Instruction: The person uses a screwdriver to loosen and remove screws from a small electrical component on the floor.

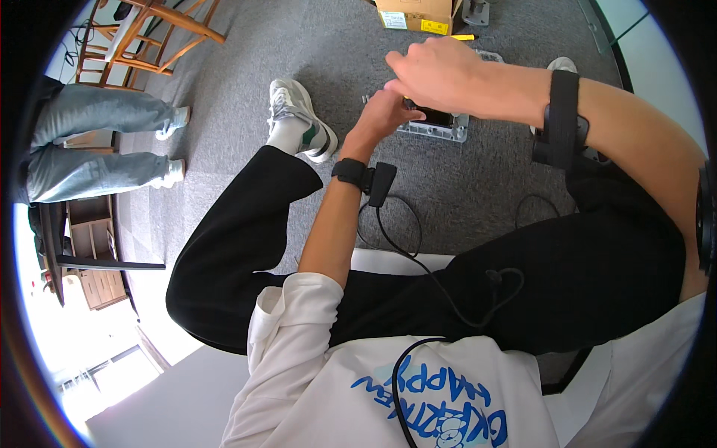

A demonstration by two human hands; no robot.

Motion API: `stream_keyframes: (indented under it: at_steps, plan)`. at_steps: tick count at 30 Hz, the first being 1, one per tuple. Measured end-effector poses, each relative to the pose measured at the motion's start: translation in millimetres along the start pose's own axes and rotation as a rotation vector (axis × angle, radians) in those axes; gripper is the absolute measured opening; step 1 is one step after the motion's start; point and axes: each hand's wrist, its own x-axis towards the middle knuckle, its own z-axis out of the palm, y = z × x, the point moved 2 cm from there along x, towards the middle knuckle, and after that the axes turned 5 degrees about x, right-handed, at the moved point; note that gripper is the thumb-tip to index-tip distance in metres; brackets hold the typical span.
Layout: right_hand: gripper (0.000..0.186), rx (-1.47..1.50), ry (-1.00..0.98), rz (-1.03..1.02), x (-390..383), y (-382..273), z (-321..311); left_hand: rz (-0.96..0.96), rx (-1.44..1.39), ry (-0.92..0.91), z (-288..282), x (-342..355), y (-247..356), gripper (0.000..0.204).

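Note:
On the carpet in front of me lies a flat device with a pale grey plastic frame (pixel 452 134) and a dark panel (pixel 441 118) in its middle. My left hand (pixel 383 116) is at its left edge, fingers bent and thumb reaching over the frame. Just above and to the right, my right hand (pixel 439 75) has its fingers curled together, back of the hand upward. A small bit of yellow and a dark piece show between the two hands. What the fingers hold is hidden beneath them. Both wrists wear black straps.
Beyond the device stand a cardboard box (pixel 418 13) and a grey metal piece (pixel 476 13). A yellow-handled tool (pixel 464 37) lies before the box. A black cable (pixel 418 257) runs from my left wrist. Another person's legs (pixel 104 142) and a wooden chair (pixel 142 37) are at left.

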Motion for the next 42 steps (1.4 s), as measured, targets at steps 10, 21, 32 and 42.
stream_keyframes:
  at_steps: [10,21,32,42]
  plan:
    - [0.042,-0.016,0.150,-0.184,-4.0,17.5,21.7,-0.232,0.052,-0.252,-21.8,4.4,20.2,0.024]
    - [0.045,-0.092,0.186,-0.040,-14.4,9.4,-3.4,-0.200,0.179,-0.131,-12.7,0.8,20.4,0.023]
    - [0.042,-0.153,0.107,-0.134,-0.4,22.3,6.0,-0.058,0.241,-0.042,-17.4,-5.1,24.0,0.027]
    - [0.058,-0.126,-0.175,0.243,-2.6,67.0,4.0,-0.031,0.165,0.053,-27.5,0.3,31.9,0.020]
